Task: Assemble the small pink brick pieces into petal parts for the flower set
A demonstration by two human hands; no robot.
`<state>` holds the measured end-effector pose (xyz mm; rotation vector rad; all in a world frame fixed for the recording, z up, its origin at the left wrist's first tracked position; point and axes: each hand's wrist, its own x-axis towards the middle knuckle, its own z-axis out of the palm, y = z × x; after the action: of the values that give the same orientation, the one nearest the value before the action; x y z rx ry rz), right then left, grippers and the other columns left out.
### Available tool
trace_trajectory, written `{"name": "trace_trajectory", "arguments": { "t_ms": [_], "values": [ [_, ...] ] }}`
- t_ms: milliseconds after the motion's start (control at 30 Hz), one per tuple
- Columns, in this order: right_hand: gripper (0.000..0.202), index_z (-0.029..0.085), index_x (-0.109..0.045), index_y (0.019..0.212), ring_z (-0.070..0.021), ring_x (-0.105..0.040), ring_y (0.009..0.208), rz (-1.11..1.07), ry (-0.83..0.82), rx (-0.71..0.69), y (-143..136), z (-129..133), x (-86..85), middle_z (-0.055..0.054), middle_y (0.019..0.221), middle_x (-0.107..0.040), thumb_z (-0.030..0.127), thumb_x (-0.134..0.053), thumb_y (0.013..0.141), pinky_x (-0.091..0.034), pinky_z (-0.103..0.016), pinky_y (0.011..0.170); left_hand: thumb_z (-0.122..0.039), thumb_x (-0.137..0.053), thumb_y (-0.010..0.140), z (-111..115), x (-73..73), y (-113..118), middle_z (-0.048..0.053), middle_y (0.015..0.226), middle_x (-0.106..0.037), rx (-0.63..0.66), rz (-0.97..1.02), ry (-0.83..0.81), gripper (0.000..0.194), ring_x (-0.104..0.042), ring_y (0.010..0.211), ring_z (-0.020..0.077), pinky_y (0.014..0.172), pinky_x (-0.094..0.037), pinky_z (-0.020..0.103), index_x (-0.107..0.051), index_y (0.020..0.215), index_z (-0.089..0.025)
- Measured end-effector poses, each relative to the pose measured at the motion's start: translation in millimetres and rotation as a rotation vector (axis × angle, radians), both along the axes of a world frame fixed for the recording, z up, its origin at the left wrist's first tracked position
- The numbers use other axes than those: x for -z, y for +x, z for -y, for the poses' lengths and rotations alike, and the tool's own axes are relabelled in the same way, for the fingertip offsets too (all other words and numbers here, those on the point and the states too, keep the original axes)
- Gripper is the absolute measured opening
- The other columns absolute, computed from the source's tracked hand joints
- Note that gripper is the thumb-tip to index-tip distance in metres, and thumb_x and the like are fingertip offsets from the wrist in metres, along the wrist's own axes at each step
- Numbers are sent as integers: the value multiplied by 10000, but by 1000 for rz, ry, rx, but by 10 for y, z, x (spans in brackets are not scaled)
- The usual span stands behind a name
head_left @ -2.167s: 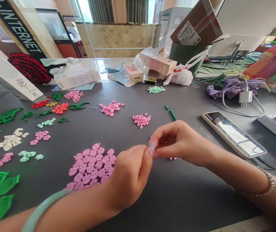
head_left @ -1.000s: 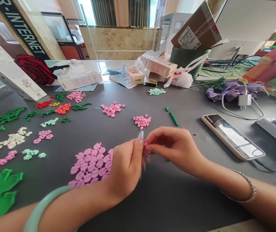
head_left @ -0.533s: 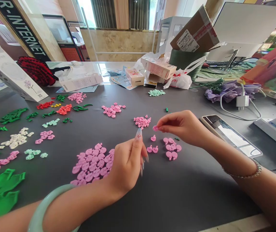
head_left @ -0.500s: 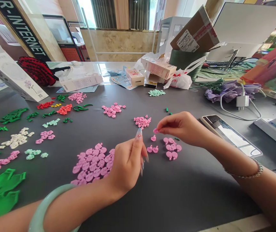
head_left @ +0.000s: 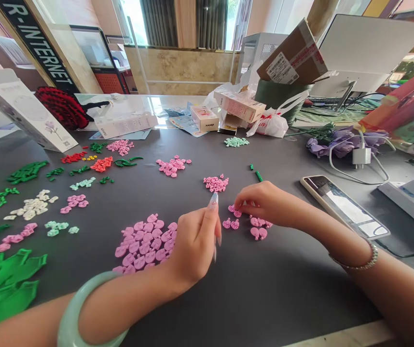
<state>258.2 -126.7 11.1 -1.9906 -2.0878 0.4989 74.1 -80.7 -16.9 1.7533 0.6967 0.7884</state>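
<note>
My left hand (head_left: pixel 197 241) is closed with thumb and fingers pressed together; whatever it may hold is hidden. It hovers right of a heap of pink petal-shaped pieces (head_left: pixel 144 243). My right hand (head_left: pixel 261 202) pinches at the table beside a small round pink piece (head_left: pixel 237 213); its fingertips partly cover that spot. Two similar pink pieces (head_left: pixel 231 224) lie just in front of it. Larger pink pieces (head_left: pixel 258 233) sit under and beside the right palm. Beyond the hands is a pile of tiny pink parts (head_left: pixel 216 183).
Green, red, white and pink piles cover the left side, with large green leaves (head_left: pixel 7 299) nearest. A phone (head_left: pixel 344 205) lies right of my right hand, near purple flowers (head_left: pixel 337 142) and a white charger (head_left: pixel 361 157). Boxes (head_left: pixel 204 118) stand at the back.
My right hand has moved down to the table with the small pink piece, which now lies by the others. A dark green stick shows behind that hand. The view has shifted slightly.
</note>
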Motion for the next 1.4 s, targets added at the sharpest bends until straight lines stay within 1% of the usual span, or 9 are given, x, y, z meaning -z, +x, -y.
{"name": "trace_trajectory", "arguments": {
  "t_ms": [100, 233, 367, 533, 667, 833, 1067, 1233, 1400],
  "values": [
    [146, 176, -676, 782, -122, -591, 678, 32, 82, 3, 7, -60, 13, -5, 772, -685, 141, -537, 809, -436, -245, 668, -433, -312, 905, -2, -1, -2, -41, 354, -348, -2, 9, -20, 507, -397, 353, 91, 414, -345, 222, -387, 461, -199],
    [122, 174, -677, 869, -134, -583, 715, 110, 165, 50, 23, -250, 49, -23, 806, -678, 191, -567, 819, -416, -253, 671, -437, -295, 906, 5, 0, -5, -36, 357, -372, 0, 25, -35, 510, -391, 342, 86, 404, -336, 219, -377, 461, -201],
    [126, 168, -674, 883, -114, -564, 662, 81, 153, 95, -1, -481, 58, -13, 749, -658, 236, -622, 791, -402, -231, 630, -421, -286, 914, 17, -1, -12, -30, 367, -379, -2, 31, 2, 527, -401, 365, 85, 423, -332, 216, -358, 442, -197],
    [63, 160, -677, 790, -116, -565, 655, 89, 116, 93, -33, -662, 49, -13, 735, -662, 166, -633, 746, -390, -223, 593, -444, -305, 912, 25, -10, -17, -32, 358, -367, 0, 34, -19, 543, -389, 365, 84, 426, -322, 218, -338, 430, -196],
    [50, 152, -665, 740, -120, -571, 652, 93, 81, 85, -37, -716, 36, -10, 712, -671, 132, -622, 724, -400, -226, 605, -462, -299, 913, 23, -2, -13, -33, 355, -364, 21, 57, -32, 550, -386, 363, 84, 425, -320, 220, -325, 431, -199],
    [69, 151, -652, 699, -116, -562, 628, 103, 56, 82, -52, -728, 3, -4, 677, -667, 100, -606, 702, -398, -228, 604, -427, -296, 919, 46, 9, -22, -38, 357, -357, 57, 87, -31, 532, -371, 359, 79, 427, -313, 223, -311, 438, -200],
    [89, 144, -656, 722, -105, -541, 604, 109, 88, 69, -91, -708, -55, -6, 663, -652, 108, -574, 715, -389, -218, 596, -354, -294, 921, 97, 4, -54, -42, 369, -358, 192, 129, -12, 501, -369, 368, 75, 438, -314, 222, -312, 445, -198],
    [142, 155, -676, 710, -118, -535, 633, 134, 121, 15, -91, -751, -11, -16, 689, -647, 101, -544, 701, -382, -233, 628, -366, -288, 919, 73, 2, -50, -36, 366, -366, 177, 101, -16, 511, -378, 373, 80, 436, -329, 221, -310, 436, -201],
    [128, 167, -667, 682, -127, -513, 657, 142, 150, -32, -60, -806, 55, -16, 702, -619, 114, -552, 675, -371, -242, 646, -391, -281, 916, 67, -10, -46, -38, 359, -363, 185, 73, -49, 517, -373, 362, 79, 422, -331, 217, -305, 435, -204]
  ]
}}
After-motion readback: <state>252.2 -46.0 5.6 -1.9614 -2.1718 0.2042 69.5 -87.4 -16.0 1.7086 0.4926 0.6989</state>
